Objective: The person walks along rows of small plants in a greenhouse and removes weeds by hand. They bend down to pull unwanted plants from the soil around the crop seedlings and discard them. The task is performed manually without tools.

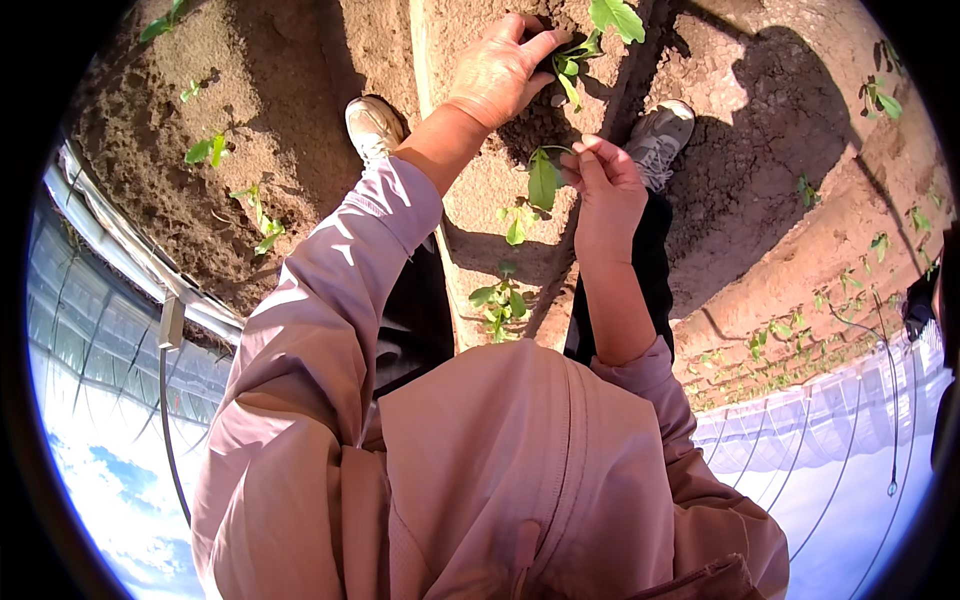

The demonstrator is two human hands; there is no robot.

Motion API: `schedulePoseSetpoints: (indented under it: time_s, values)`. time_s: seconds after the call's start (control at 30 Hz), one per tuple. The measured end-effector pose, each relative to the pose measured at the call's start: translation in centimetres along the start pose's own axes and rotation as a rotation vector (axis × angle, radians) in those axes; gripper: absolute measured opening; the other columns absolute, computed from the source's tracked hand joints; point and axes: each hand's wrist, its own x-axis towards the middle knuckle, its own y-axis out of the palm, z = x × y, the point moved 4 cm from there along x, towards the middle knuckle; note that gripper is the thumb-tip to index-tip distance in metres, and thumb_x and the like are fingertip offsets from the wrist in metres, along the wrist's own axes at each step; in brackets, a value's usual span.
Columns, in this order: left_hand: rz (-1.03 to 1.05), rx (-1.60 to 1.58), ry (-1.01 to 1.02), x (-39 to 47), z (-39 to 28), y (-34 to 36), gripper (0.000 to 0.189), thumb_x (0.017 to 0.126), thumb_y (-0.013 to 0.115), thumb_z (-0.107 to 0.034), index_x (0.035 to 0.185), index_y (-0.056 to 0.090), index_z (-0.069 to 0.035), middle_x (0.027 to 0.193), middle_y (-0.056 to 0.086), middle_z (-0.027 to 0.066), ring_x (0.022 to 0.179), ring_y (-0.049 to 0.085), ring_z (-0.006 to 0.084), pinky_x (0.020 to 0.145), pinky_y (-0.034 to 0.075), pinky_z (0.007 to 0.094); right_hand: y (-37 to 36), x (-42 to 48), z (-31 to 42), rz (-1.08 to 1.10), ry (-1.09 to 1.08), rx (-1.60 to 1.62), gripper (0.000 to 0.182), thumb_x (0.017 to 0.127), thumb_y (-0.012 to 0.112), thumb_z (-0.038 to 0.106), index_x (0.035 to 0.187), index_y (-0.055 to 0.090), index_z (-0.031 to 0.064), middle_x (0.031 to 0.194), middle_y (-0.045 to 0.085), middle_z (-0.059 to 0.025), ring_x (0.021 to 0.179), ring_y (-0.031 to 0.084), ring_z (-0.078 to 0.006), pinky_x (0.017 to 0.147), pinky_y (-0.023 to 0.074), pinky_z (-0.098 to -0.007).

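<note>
My left hand (pixel 502 75) is palm down over the soil, fingers apart, its fingertips beside the base of a leafy seedling (pixel 570 67). Some of its fingers reach into a shaded dip in the soil and are partly hidden. Closer to my body, my right hand (pixel 611 195) pinches the thin stem of a seedling leaf (pixel 542 180) between thumb and fingers. This leaf hangs beside the dark, loosened soil (pixel 532 127). Smaller seedlings (pixel 516 225) stand nearer to me on the same raised bed, one of them (pixel 501 304) just before my jacket.
My shoes (pixel 373 126) (pixel 660 139) stand on either side of the bed. More seedlings (pixel 210 150) grow at the left, and rows of them (pixel 780 330) at the right. Plastic sheeting (pixel 810 420) on hoops borders the ground. Dark and striped items show at the right rim.
</note>
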Motion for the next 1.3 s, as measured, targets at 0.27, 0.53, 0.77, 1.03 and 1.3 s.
schedulePoseSetpoints:
  time_s: [0.27,0.53,0.77,1.03,1.3]
  values:
    - [-0.085,0.025,-0.043,-0.6,1.6,1.6,0.051,0.068,0.074,-0.013,0.116,0.059,-0.022,0.105,0.055,0.0051,0.097,0.056,0.0249,0.082,0.048,0.033,1.0,-9.3,-0.4,0.103,0.31,0.193,0.016,0.09,0.053,0.002,0.103,0.059,-0.0032,0.091,0.063,-0.0073,0.078,0.062,-0.0137,0.073,0.0505,-0.0261]
    - [-0.138,0.013,-0.039,-0.7,1.3,1.5,0.056,0.067,0.076,-0.013,0.119,0.055,-0.017,0.105,0.057,0.0067,0.096,0.056,0.027,0.082,0.049,0.0352,1.4,-7.6,-2.1,0.204,0.363,0.111,0.015,0.089,0.053,0.002,0.102,0.06,-0.0027,0.091,0.063,-0.007,0.076,0.062,-0.0126,0.07,0.0502,-0.0245]
    - [-0.119,-0.004,-0.244,-2.2,3.1,-0.7,0.032,0.071,0.075,-0.01,0.099,0.06,-0.009,0.089,0.061,0.0081,0.079,0.063,0.0238,0.068,0.051,0.0315,1.4,-6.0,-0.9,0.157,0.286,0.077,0.021,0.083,0.059,0.0,0.104,0.059,-0.0011,0.082,0.058,-0.0025,0.07,0.056,-0.0086,0.064,0.0467,-0.0215]
    - [-0.154,-0.243,-0.373,1.8,2.5,-2.0,0.027,0.076,0.07,-0.006,0.102,0.068,-0.011,0.085,0.067,0.006,0.074,0.064,0.0142,0.066,0.051,0.0263,1.7,-5.4,0.0,0.105,0.337,0.187,0.021,0.081,0.061,0.001,0.103,0.06,-0.0014,0.077,0.056,0.0002,0.065,0.05,-0.0054,0.06,0.0425,-0.0198]
    - [-0.228,0.009,-0.517,3.0,2.7,-4.0,0.024,0.092,0.052,-0.015,0.11,0.06,-0.001,0.097,0.061,0.0107,0.085,0.061,0.0162,0.076,0.05,0.0283,1.5,-4.5,2.3,0.121,0.441,0.355,0.016,0.087,0.055,0.004,0.102,0.058,-0.0029,0.081,0.06,-0.0025,0.066,0.053,-0.0068,0.062,0.0456,-0.0208]
